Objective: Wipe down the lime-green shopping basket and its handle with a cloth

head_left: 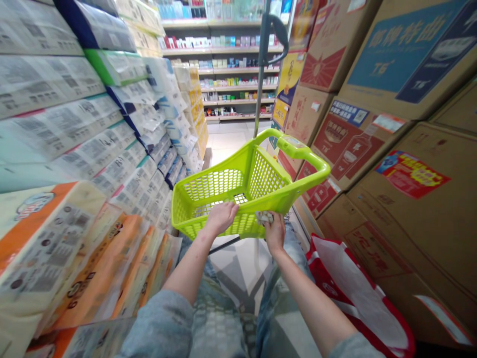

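A lime-green plastic shopping basket with perforated sides and a raised handle sits in front of my knees. My left hand is closed over its near rim, fingers curled over the edge. Lower on the near side, my right hand presses a crumpled whitish cloth or tissue against the outer wall. Part of that wad is hidden by my fingers. Through the holes, light floor shows under the basket.
Stacked tissue packs line the left side. Cardboard cartons rise on the right, with a red-and-white bag below them. Behind the basket stands a grey pole with a looped handle. Stocked shelves close the far end.
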A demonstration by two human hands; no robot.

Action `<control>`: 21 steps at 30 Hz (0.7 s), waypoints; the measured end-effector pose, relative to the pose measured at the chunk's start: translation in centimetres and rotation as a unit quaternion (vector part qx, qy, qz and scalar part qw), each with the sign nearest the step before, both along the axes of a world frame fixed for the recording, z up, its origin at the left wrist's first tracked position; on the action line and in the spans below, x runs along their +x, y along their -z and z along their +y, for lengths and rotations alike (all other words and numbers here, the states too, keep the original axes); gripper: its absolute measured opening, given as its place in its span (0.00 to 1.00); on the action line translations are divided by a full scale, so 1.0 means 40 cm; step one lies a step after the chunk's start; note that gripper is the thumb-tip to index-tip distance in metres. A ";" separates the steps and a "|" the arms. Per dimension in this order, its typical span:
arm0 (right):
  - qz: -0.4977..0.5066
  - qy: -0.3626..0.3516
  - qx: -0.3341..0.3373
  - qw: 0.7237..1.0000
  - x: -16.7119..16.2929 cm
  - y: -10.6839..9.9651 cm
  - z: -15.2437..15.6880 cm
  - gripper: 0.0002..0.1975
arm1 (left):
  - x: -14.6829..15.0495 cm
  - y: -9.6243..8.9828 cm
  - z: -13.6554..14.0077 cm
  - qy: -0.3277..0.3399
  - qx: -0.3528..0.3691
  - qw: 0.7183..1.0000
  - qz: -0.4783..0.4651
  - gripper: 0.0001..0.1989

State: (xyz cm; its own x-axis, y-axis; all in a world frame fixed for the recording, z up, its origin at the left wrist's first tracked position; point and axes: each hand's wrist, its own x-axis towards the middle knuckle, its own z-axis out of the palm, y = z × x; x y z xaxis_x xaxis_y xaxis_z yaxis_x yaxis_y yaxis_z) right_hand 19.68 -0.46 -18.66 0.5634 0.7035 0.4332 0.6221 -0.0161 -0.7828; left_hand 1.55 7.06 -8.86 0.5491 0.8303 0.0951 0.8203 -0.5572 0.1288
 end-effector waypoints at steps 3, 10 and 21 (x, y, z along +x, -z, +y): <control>0.027 0.031 0.030 0.999 -0.002 -0.048 0.013 0.14 | -0.004 -0.004 -0.003 0.014 -0.004 1.000 0.007 0.25; 0.029 0.064 0.090 0.993 -0.055 -0.104 0.032 0.09 | 0.006 0.001 -0.017 -0.024 0.005 1.000 -0.017 0.24; -0.056 -0.103 0.083 0.990 -0.070 -0.113 -0.007 0.14 | -0.068 -0.003 0.014 -0.053 -0.070 0.980 -0.178 0.21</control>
State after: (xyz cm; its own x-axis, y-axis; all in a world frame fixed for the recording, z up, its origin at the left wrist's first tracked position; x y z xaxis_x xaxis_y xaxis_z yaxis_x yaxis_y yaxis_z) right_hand 16.87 -0.75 -14.12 0.3569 0.7128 0.6038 0.6820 0.2428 -0.6899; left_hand -1.17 7.62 -8.74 0.4112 0.8997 0.1466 0.7618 -0.4276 0.4866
